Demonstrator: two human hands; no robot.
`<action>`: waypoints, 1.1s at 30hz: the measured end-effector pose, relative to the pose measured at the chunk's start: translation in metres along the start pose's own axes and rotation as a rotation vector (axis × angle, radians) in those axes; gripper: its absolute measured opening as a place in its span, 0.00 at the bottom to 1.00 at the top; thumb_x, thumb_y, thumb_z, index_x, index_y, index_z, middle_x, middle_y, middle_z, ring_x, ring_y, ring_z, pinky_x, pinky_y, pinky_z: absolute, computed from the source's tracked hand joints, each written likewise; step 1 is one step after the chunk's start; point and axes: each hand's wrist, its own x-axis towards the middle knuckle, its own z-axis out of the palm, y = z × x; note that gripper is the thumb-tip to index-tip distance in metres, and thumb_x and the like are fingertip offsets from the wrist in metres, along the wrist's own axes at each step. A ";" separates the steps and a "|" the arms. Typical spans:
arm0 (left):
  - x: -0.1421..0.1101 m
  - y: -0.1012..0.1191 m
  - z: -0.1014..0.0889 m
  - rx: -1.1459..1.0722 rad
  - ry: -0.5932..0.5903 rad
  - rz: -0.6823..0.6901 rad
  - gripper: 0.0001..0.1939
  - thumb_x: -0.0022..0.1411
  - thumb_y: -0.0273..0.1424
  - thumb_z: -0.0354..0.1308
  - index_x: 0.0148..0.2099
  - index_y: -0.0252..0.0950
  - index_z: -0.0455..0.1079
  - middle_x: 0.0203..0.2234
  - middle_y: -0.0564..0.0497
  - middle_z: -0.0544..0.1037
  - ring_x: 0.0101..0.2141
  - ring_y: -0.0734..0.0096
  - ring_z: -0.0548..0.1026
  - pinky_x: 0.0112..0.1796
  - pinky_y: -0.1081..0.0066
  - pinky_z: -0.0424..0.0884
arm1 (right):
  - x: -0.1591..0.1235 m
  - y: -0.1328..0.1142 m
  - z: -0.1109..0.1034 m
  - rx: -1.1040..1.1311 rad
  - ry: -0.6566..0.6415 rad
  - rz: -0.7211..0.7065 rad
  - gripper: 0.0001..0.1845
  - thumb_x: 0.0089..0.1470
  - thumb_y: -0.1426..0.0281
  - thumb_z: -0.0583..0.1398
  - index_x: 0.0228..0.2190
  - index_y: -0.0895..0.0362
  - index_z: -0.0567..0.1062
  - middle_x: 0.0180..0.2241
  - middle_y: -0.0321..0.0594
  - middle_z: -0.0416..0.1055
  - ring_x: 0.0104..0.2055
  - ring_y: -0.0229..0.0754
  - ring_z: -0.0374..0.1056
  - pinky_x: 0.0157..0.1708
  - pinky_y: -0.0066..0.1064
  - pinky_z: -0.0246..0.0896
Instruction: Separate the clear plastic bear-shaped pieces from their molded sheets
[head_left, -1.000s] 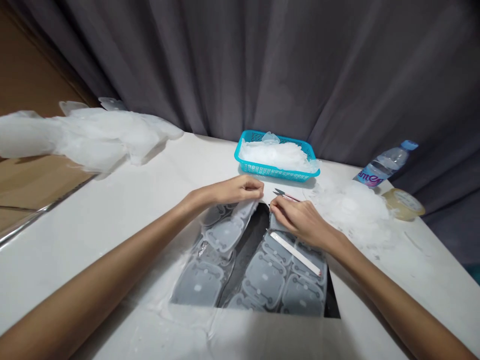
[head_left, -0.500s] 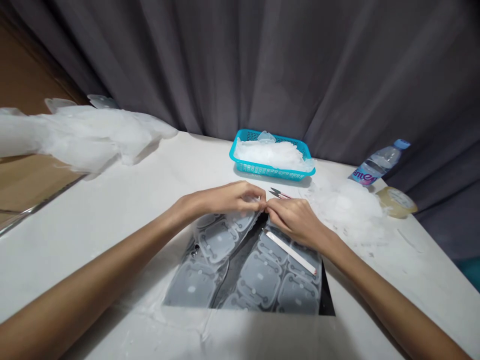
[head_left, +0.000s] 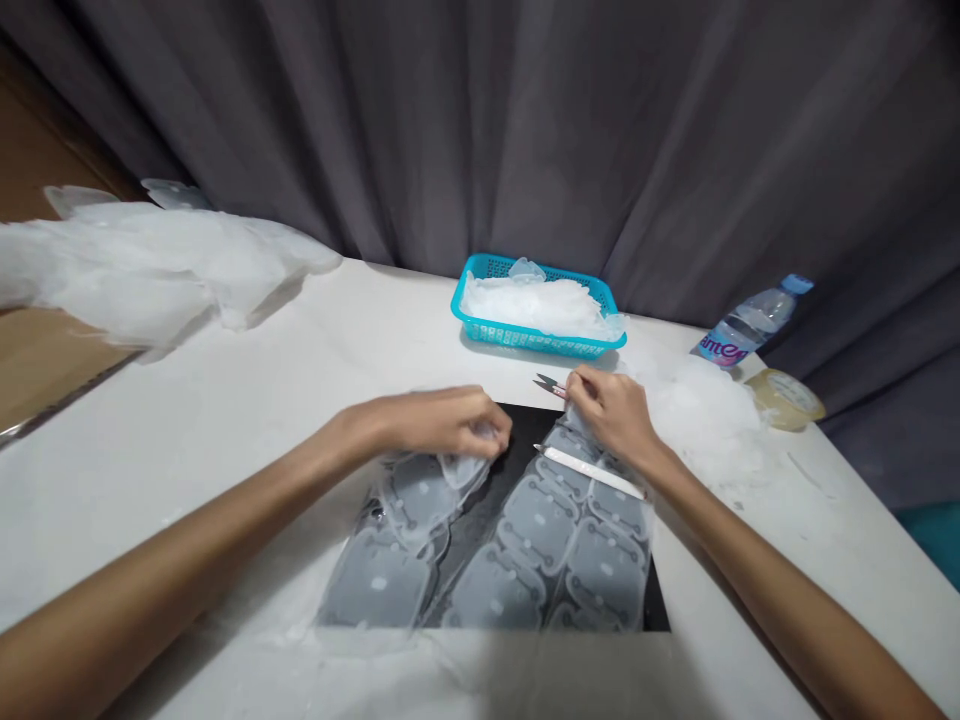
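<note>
My left hand point(head_left: 457, 420) is closed on the upper edge of the left part of a translucent plastic sheet point(head_left: 416, 495), which bunches under the fingers. My right hand point(head_left: 611, 405) pinches the top of the right part of the sheet point(head_left: 536, 520). Rounded, card-like shapes cover both parts. Between them a strip of the black board point(head_left: 517, 435) beneath shows, widest at the top. Across the right part lies a white pen-like tool point(head_left: 592, 470) with a dark pointed tip. Thread snips point(head_left: 551, 384) lie just left of my right fingers, partly hidden.
Behind my hands stands a turquoise basket point(head_left: 540, 343) filled with translucent pieces. At right are a loose translucent heap point(head_left: 697, 405), a tape roll point(head_left: 786, 398) and a water bottle point(head_left: 754, 325). A large translucent pile point(head_left: 172, 265) rests at left by cardboard point(head_left: 60, 365). A grey curtain point(head_left: 420, 130) hangs behind.
My hands, together before, have moved apart, left hand leftward and right hand to the right and up. The gap between the sheet's parts has widened at the top. The white tool has shifted slightly.
</note>
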 end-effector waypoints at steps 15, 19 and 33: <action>-0.020 -0.001 -0.043 0.406 0.596 -0.191 0.14 0.71 0.32 0.57 0.55 0.30 0.69 0.51 0.40 0.70 0.53 0.55 0.63 0.58 0.61 0.51 | -0.055 -0.079 -0.032 0.402 -0.526 -0.483 0.09 0.71 0.61 0.57 0.41 0.53 0.71 0.43 0.40 0.72 0.47 0.45 0.66 0.54 0.39 0.60; -0.040 0.033 -0.014 0.190 0.156 -0.047 0.08 0.71 0.35 0.60 0.48 0.39 0.76 0.45 0.50 0.79 0.46 0.65 0.74 0.50 0.72 0.66 | -0.086 -0.100 -0.024 0.461 -0.688 -0.492 0.12 0.68 0.57 0.60 0.45 0.53 0.71 0.46 0.39 0.72 0.50 0.45 0.64 0.55 0.38 0.60; -0.093 0.018 0.063 -0.106 -0.008 0.013 0.24 0.53 0.47 0.75 0.44 0.40 0.72 0.37 0.54 0.71 0.43 0.63 0.66 0.45 0.70 0.62 | -0.099 -0.109 -0.028 0.453 -0.812 -0.406 0.06 0.71 0.65 0.57 0.41 0.52 0.72 0.41 0.38 0.73 0.48 0.43 0.68 0.55 0.38 0.62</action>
